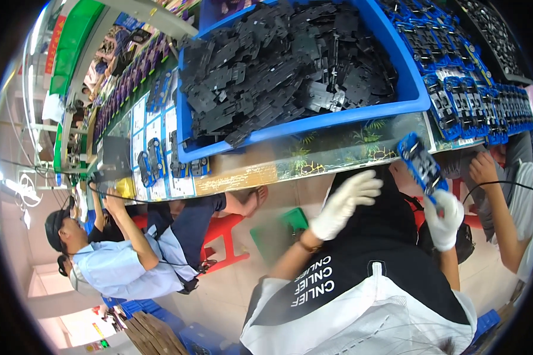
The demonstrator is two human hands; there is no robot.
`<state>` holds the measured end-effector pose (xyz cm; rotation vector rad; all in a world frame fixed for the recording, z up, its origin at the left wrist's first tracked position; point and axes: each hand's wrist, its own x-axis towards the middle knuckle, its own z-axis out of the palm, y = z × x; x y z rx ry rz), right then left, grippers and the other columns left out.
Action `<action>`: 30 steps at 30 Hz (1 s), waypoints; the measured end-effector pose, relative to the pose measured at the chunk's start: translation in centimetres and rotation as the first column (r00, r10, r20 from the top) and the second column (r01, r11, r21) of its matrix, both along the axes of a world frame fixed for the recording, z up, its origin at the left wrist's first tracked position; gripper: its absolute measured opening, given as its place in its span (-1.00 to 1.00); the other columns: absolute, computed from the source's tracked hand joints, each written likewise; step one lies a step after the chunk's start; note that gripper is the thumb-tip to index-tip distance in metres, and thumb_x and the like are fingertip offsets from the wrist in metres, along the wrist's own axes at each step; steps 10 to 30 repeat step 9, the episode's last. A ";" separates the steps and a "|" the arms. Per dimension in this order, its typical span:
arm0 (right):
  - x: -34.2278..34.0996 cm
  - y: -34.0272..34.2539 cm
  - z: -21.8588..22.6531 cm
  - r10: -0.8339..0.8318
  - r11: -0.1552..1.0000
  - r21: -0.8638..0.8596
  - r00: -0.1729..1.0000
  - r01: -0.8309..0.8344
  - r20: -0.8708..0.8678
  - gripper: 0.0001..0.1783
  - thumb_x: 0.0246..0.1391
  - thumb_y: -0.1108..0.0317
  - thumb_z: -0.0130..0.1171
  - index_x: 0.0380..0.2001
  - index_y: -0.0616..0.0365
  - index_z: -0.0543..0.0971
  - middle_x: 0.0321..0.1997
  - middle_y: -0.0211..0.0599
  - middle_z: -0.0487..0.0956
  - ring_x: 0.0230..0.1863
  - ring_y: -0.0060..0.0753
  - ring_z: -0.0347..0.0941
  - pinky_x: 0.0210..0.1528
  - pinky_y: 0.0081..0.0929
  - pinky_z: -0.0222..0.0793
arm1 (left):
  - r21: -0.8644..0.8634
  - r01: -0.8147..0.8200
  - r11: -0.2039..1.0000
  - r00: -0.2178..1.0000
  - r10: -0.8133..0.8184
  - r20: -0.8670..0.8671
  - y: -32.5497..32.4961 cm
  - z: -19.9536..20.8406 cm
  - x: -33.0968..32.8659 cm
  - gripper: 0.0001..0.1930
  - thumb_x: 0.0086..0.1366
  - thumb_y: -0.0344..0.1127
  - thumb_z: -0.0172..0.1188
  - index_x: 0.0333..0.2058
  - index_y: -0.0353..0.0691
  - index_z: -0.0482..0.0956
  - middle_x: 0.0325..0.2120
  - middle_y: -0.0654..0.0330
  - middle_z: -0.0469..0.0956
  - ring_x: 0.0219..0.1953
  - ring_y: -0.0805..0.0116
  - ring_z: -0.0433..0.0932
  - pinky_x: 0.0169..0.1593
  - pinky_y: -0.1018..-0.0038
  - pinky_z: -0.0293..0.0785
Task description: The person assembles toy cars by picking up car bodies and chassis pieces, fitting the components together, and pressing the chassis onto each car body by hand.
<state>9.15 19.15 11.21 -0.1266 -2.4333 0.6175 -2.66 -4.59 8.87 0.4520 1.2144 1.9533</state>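
Observation:
My right hand (pixel 445 222), in a white glove, grips one end of a blue toy car (pixel 421 164). The car tilts up past the table's front edge, its black and grey underside toward me. My left hand (pixel 348 204), also gloved in white, is held off to the left of the car with fingers stretched out and nothing in them. Beyond both hands stands a big blue bin (pixel 314 123) heaped with flat black plastic chassis plates (pixel 266 71). Rows of similar blue car bodies (pixel 456 106) lie on the table to the right of the bin.
The table edge (pixel 237 180) runs across in front of me. Left of the bin, more blue cars (pixel 153 161) lie on white sheets. A co-worker (pixel 118 260) sits at the left on a red stool (pixel 226 239); another person's hand (pixel 484 168) is close by at right.

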 end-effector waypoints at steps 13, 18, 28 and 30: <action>-3.1 -2.8 3.2 0.637 0.766 0.075 0.770 -0.638 0.048 -0.41 -0.38 0.29 0.48 -0.15 0.01 0.51 -0.62 -0.49 0.44 -0.64 -0.41 0.38 -0.53 -0.43 0.22 | 0.397 -0.406 0.823 0.772 0.077 0.631 3.9 -0.2 1.9 0.07 -0.15 0.60 -0.06 0.28 0.11 0.03 0.18 0.07 0.27 0.16 -0.03 0.31 0.16 -0.15 0.22; -3.1 -2.8 3.2 0.637 0.766 0.075 0.770 -0.638 0.048 -0.41 -0.38 0.29 0.48 -0.15 0.01 0.51 -0.62 -0.49 0.44 -0.64 -0.41 0.38 -0.53 -0.43 0.22 | 0.397 -0.406 0.823 0.772 0.077 0.631 3.9 -0.2 1.9 0.07 -0.15 0.60 -0.06 0.28 0.11 0.03 0.18 0.07 0.27 0.16 -0.03 0.31 0.16 -0.15 0.22; -3.1 -2.8 3.2 0.637 0.766 0.075 0.770 -0.638 0.048 -0.41 -0.38 0.29 0.48 -0.15 0.01 0.51 -0.62 -0.49 0.44 -0.64 -0.41 0.38 -0.53 -0.43 0.22 | 0.397 -0.406 0.823 0.772 0.077 0.631 3.9 -0.2 1.9 0.07 -0.15 0.60 -0.06 0.28 0.11 0.03 0.18 0.07 0.27 0.16 -0.03 0.31 0.16 -0.15 0.22; -3.1 -2.8 3.2 0.637 0.766 0.075 0.770 -0.638 0.048 -0.41 -0.38 0.29 0.48 -0.15 0.01 0.51 -0.62 -0.49 0.44 -0.64 -0.41 0.38 -0.53 -0.43 0.22 | 0.397 -0.406 0.823 0.772 0.077 0.631 3.9 -0.2 1.9 0.07 -0.15 0.60 -0.06 0.28 0.11 0.03 0.18 0.07 0.27 0.16 -0.03 0.31 0.16 -0.15 0.22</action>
